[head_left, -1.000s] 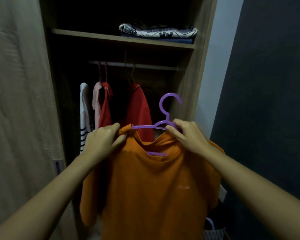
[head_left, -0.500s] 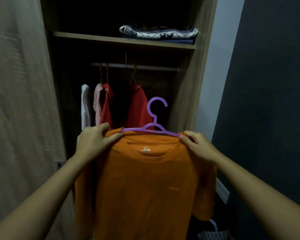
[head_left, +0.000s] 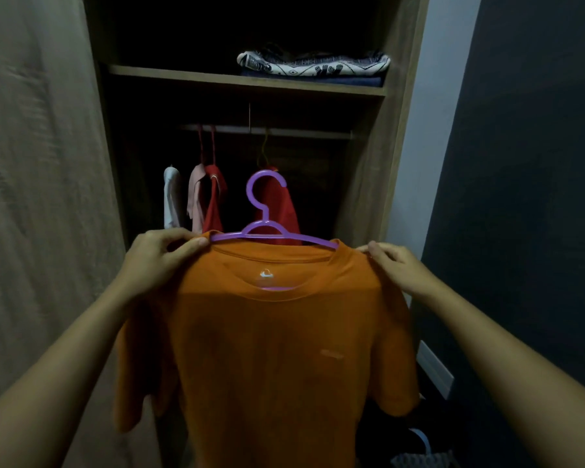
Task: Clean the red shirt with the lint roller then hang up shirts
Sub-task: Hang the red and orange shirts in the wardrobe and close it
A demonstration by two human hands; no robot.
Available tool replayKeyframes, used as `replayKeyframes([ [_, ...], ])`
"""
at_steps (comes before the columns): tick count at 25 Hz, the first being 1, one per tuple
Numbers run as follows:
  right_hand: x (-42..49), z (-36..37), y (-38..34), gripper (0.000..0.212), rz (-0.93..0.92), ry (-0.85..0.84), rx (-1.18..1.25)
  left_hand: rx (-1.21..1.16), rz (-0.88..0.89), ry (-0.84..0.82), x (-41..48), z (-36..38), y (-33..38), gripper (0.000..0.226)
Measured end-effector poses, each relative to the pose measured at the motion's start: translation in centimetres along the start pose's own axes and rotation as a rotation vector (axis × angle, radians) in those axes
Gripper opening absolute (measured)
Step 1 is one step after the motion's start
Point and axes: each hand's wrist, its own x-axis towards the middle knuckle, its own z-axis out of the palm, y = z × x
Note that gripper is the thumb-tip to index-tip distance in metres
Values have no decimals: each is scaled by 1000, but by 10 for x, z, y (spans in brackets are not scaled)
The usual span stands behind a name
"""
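Observation:
An orange T-shirt point(head_left: 271, 349) hangs on a purple hanger point(head_left: 265, 224) in front of the open wardrobe. My left hand point(head_left: 159, 255) pinches the shirt's left shoulder at the hanger's end. My right hand point(head_left: 392, 265) grips the right shoulder seam. The hanger's hook stands free below the wardrobe rail point(head_left: 301, 131). Behind it, a red shirt point(head_left: 284, 211) hangs from the rail, with another red garment point(head_left: 215, 201) to its left.
A pink garment point(head_left: 196, 194) and a white one point(head_left: 171, 197) hang at the rail's left. Folded patterned cloth point(head_left: 313, 64) lies on the shelf point(head_left: 183, 74) above. The wardrobe door point(head_left: 38, 197) stands at the left, a dark wall point(head_left: 520, 163) at the right.
The orange shirt has been spread square on the hanger and lifted slightly. My right hand slid from the hanger's neck out to the right shoulder, and the hook swung left.

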Motion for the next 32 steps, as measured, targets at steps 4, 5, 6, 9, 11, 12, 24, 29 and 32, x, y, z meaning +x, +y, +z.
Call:
replayKeyframes([
  [4,-6,2,17,25,72,-29,30,3,-50,-13,-1,-12,-4,11],
  [5,-6,5,16,28,107,-11,54,-14,-56,-22,-1,-14,-4,9],
  [6,-4,7,14,30,151,32,112,-33,-61,-30,-1,-16,-3,7],
  [9,-3,5,4,27,151,129,130,-31,-75,-22,-2,-16,-1,4],
  [11,-1,9,-1,24,73,10,-13,16,-86,16,-3,-14,-2,11],
  [12,0,13,-2,24,50,-41,-36,32,-90,35,-3,-13,-2,15],
  [24,9,82,-72,38,-120,170,-99,-105,-246,-22,-10,12,34,31],
  [29,19,110,-109,47,316,-72,512,-148,-344,-91,-16,33,65,28],
  [32,25,112,-108,35,357,70,629,-95,-282,-235,-22,30,81,31],
])
